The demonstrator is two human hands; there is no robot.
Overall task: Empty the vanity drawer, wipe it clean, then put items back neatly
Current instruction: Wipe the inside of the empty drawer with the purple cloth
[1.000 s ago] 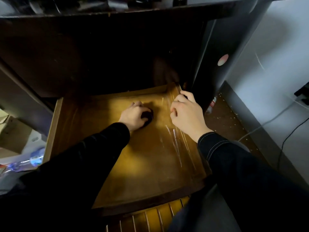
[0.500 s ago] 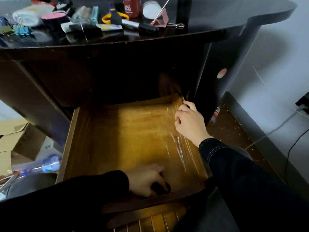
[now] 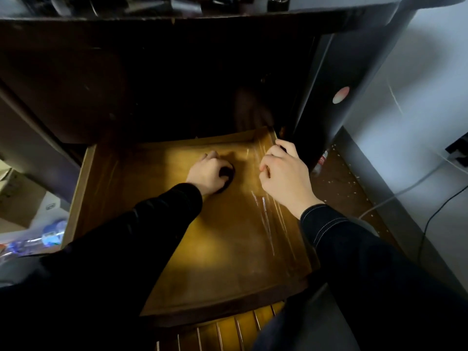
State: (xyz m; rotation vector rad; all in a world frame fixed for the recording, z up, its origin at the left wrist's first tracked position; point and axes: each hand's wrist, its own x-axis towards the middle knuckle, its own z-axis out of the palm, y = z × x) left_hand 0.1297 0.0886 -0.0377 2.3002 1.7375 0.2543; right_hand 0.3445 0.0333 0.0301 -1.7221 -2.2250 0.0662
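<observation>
Inside the one open vanity drawer (image 3: 83, 193), at the far middle of its floor, the left hand (image 3: 207, 173) presses one dark wad (image 3: 228, 172), grip curled over it. Half a second ago both were at the drawer's near edge. The right hand (image 3: 283, 178) stays on the right wall near the far corner, grip hooked over the rim. A pink sticker (image 3: 340, 95) on the side panel (image 3: 321, 117) is too blurred to read. Two leads cross the floor: white cable (image 3: 405, 190), black cable (image 3: 428, 221).
</observation>
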